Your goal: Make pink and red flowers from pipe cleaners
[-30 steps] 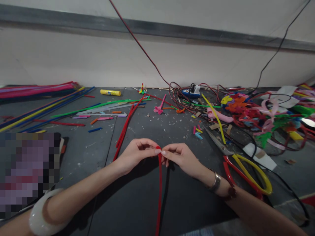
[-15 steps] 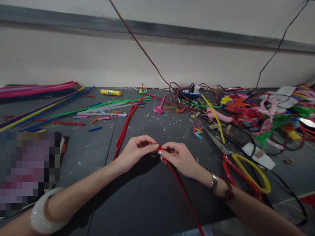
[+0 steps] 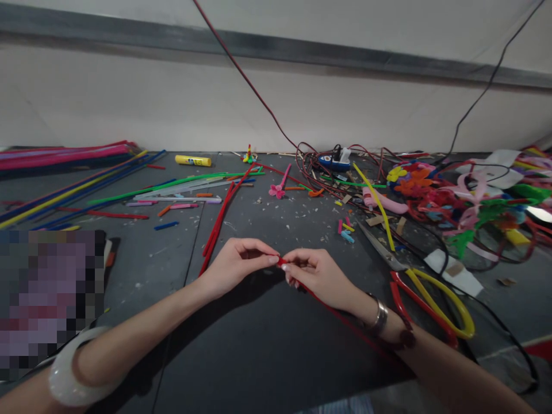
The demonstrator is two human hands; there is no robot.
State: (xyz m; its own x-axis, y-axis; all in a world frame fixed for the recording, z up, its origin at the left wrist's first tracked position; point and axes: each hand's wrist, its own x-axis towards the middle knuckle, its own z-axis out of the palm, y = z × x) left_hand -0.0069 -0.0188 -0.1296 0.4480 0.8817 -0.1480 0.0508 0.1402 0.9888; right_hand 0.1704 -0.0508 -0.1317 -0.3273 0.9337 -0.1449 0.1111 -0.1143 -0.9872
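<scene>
Between my two hands is a red pipe cleaner (image 3: 330, 310), bunched small at the end where my fingertips meet. My left hand (image 3: 241, 263) pinches that end between thumb and forefinger. Close beside it, my right hand (image 3: 318, 276) pinches the same pipe cleaner, its other fingers curled in. The long tail runs from my right hand down to the right, under my right forearm. Several loose red pipe cleaners (image 3: 219, 221) lie just beyond my left hand. A pink pipe-cleaner flower (image 3: 278, 188) rests farther back.
Scissors (image 3: 414, 287) with red and yellow handles lie right of my right hand. Bundled pipe cleaners (image 3: 64, 156) are at the far left, a yellow glue stick (image 3: 192, 160) at the back. A tangle of cables, a blue power strip (image 3: 334, 163) and colourful flowers (image 3: 414, 181) fill the back right.
The pipe cleaner's tail has swung to the right, now passing under my right forearm. Both hands keep their pinch, with the fingertips shifted slightly right.
</scene>
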